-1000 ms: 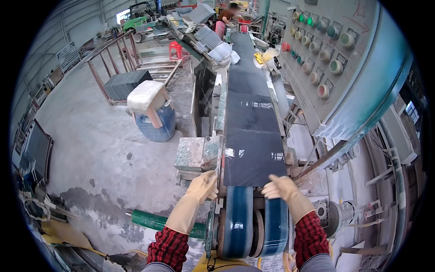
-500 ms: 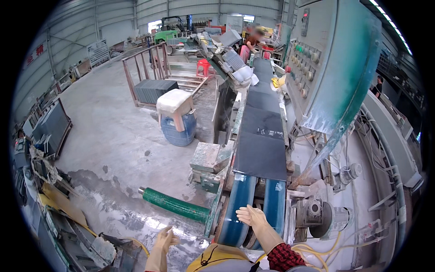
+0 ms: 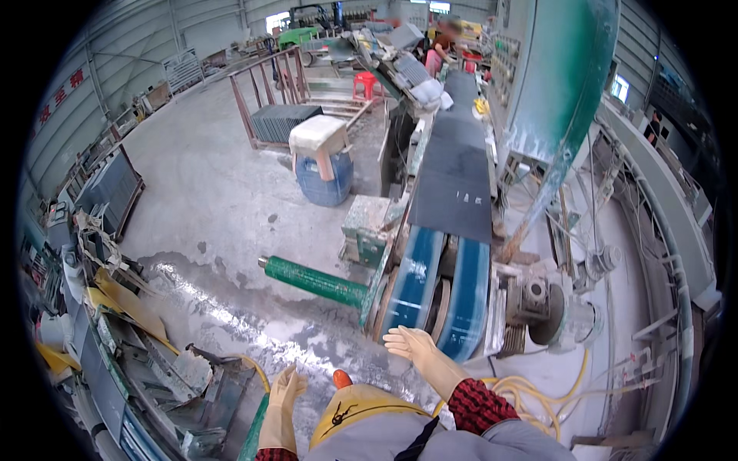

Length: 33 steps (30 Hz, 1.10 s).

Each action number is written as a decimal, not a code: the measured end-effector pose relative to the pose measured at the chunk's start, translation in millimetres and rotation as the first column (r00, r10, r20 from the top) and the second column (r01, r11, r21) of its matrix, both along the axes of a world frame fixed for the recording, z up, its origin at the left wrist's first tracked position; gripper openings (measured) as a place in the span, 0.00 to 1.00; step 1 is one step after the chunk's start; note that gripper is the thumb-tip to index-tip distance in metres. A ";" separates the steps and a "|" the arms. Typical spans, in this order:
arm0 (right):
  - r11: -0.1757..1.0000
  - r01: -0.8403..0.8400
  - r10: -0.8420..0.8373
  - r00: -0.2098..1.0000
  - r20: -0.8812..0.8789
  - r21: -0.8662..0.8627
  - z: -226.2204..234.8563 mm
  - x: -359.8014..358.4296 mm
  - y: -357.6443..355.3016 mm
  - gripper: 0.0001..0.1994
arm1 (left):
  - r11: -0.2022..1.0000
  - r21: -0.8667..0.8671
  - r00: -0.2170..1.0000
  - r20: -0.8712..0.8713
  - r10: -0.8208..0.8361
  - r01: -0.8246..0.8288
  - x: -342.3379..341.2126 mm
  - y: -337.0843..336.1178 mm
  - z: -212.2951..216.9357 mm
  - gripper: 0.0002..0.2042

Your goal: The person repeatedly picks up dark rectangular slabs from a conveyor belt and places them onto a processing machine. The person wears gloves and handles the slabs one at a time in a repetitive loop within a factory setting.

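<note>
My left hand (image 3: 284, 389), in a cream rubber glove, hangs above the wet floor with its fingers apart and holds nothing. Also gloved, my right hand (image 3: 417, 348) reaches over the near end of the conveyor with fingers stretched out flat and nothing in them. Whether it touches the machine I cannot tell. Two blue belts (image 3: 415, 273) run away from me beneath a dark stone slab (image 3: 452, 203), whose near edge lies well ahead of my fingers. More dark slabs (image 3: 460, 115) continue along the line.
A green roller (image 3: 315, 283) juts out left of the conveyor. Beyond stand a blue barrel (image 3: 324, 183), a rack of slabs (image 3: 284, 123) and a red stool (image 3: 364, 86). Motors (image 3: 569, 323) and yellow hoses (image 3: 538, 392) lie right. A co-worker (image 3: 442, 50) stands far ahead.
My view has tipped down and turned left, showing more of the near floor, an orange boot tip and machinery at lower left. Both hands remain empty.
</note>
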State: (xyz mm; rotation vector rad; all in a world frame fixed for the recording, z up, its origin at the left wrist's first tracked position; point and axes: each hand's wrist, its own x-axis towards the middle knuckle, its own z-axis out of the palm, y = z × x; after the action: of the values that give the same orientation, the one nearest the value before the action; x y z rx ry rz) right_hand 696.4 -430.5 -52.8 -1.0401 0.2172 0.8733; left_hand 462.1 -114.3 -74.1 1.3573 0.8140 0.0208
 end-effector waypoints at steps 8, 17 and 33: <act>0.996 -0.058 0.055 0.997 -0.055 -0.065 -26.9 -44.8 20.6 0.20 | 0.999 -0.022 0.999 -0.004 0.032 -0.032 -49.4 5.1 17.1 0.24; 0.970 -0.221 0.227 0.972 -0.055 0.098 -72.5 -93.2 97.9 0.18 | 0.979 0.046 0.980 0.000 0.198 -0.198 -142.4 48.6 42.8 0.22; 0.699 -0.523 0.706 0.616 -0.351 0.488 -170.6 -132.4 158.1 0.17 | 0.300 0.423 0.503 0.537 0.677 -0.855 -420.3 170.1 33.2 0.17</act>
State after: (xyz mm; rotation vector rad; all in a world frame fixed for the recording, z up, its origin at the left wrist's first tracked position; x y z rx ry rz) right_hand 564.1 -272.4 -223.4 -0.5070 0.1352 1.7864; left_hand 41.8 55.8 -40.9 1.3960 1.2455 1.3973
